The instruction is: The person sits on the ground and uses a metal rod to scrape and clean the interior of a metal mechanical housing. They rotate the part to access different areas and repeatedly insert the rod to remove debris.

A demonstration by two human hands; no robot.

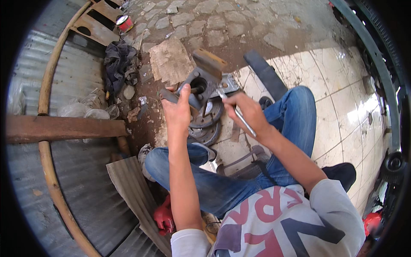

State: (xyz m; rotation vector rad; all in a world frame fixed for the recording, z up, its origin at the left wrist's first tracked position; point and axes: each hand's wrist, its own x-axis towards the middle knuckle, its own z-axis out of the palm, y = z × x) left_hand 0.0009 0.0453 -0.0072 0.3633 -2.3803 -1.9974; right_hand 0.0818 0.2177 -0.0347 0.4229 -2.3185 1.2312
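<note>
My left hand (177, 105) is closed round the left side of a heavy grey metal part (206, 76), its thumb pointing up beside a round opening. A rusty angled metal bar (209, 60) rises from the part's far side. In my right hand (249, 112) is a slim silver wrench-like tool (245, 121). The tool's upper end meets the part's right side, near a bright metal bracket (229, 84); the exact contact is too small to make out. Beneath the part are round, slotted metal discs (207, 132), partly hidden by it.
My bent legs in jeans (295, 115) flank the work. A dark flat bar (266, 73) lies on the tiles (329, 81). Flattened cardboard (170, 61), dark cloth (120, 64) and a red tin (124, 23) lie farther off. A wooden beam (64, 128) and corrugated sheets bound the left.
</note>
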